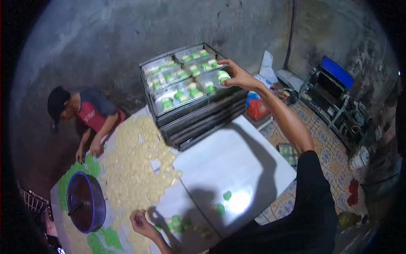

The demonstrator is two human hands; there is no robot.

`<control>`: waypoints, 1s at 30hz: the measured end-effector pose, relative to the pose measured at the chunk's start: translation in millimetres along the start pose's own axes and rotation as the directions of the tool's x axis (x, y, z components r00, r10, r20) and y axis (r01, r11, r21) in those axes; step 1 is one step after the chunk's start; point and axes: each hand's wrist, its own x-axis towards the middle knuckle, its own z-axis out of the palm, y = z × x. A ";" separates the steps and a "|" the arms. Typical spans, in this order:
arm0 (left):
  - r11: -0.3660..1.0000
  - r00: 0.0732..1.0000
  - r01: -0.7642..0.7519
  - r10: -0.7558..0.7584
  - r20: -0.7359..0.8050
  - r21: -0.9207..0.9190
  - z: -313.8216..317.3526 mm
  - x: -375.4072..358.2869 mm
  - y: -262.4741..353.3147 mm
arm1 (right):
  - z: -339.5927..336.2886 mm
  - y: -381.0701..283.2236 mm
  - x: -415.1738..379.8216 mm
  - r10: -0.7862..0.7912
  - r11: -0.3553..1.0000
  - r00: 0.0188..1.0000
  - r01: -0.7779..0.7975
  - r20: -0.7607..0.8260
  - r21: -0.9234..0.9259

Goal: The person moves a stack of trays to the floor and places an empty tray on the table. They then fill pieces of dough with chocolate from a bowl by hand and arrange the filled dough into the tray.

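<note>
Kneeling at the far left edge of the white table [237, 156], a co-worker [86, 112] in a dark cap leans in, both hands down on green dough pieces [91, 165]. Near them sits a purple basin [84, 201], touching a wide spread of pale yellow dough pieces [135, 165] that covers the table's left half. At the lower edge, the person's left hand [141, 224] rests on the table with fingers loosely curled, gripping nothing that can be made out; a few small green-and-white cakes [175, 220] lie just beside it. Two loose green pieces [227, 195] lie further right on bare tabletop. At the table's back stands a stack of metal trays [198, 110], the top tray holding rows of green-and-white cakes. The right hand [239, 76], arm fully stretched, is pinched on one green-and-white cake [223, 76] over the top tray's right corner. Well apart, right, patterned floor tiles [334, 165].
</note>
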 end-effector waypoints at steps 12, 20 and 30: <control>0.982 0.926 -0.149 0.181 0.330 -0.119 225.9 135.4 97.8 | -45.5 95.5 41.7 -0.141 0.873 0.985 0.173 0.104 -0.455; 0.731 0.817 -0.389 -0.006 0.576 0.560 325.7 217.0 64.6 | -70.7 111.6 33.9 -0.022 0.650 0.966 -0.181 -0.257 -0.738; 0.702 0.895 -0.324 0.010 0.446 0.634 326.8 185.5 94.5 | -36.6 127.1 63.0 0.028 0.846 0.891 0.220 0.453 -0.485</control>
